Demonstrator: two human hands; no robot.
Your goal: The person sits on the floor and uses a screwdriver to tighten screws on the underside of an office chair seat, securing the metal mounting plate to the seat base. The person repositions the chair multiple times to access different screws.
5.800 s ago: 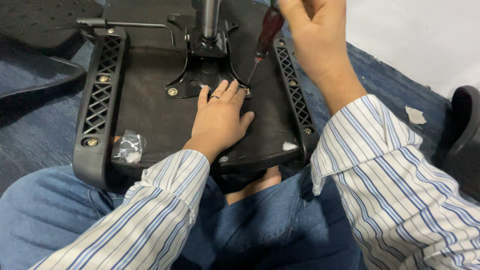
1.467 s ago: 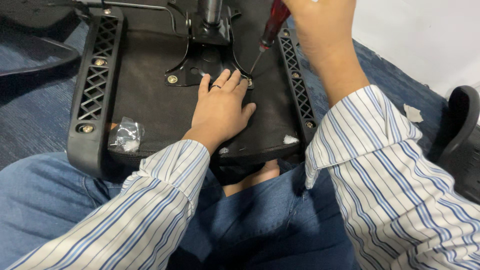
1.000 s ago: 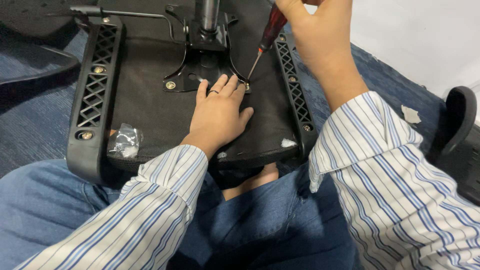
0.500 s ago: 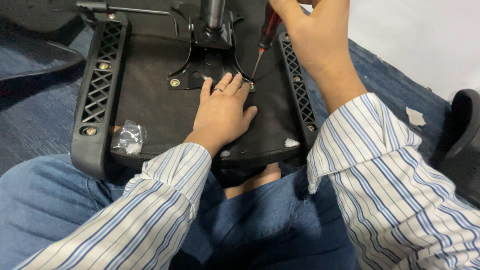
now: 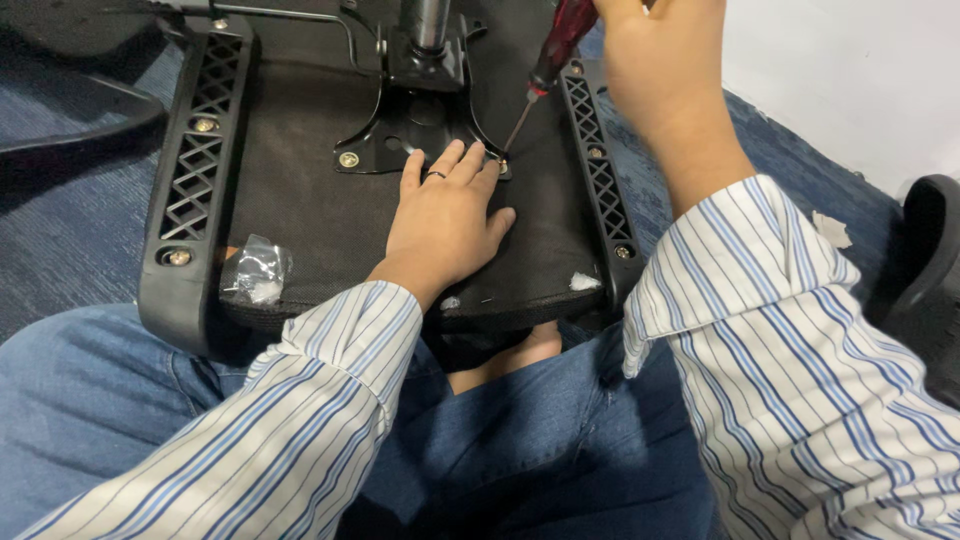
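Note:
An upturned black chair seat (image 5: 330, 220) lies across my lap, its metal mounting plate (image 5: 400, 130) and gas column (image 5: 430, 20) facing up. My left hand (image 5: 445, 220) rests flat on the seat underside, fingers spread beside the plate's near right corner, a ring on one finger. My right hand (image 5: 665, 80) grips a screwdriver with a red handle (image 5: 565, 35). Its tip meets a screw (image 5: 503, 165) at that plate corner, just beyond my left fingertips.
A small clear plastic bag of hardware (image 5: 255, 272) lies on the seat's near left. Black lattice side rails (image 5: 195, 180) with brass screws flank the seat. A dark chair part (image 5: 925, 280) sits at the right, blue carpet (image 5: 60, 210) and a white wall (image 5: 850, 70) around.
The view has shifted slightly. My right hand has stayed on the screwdriver at the same screw, and my left hand remains flat on the seat.

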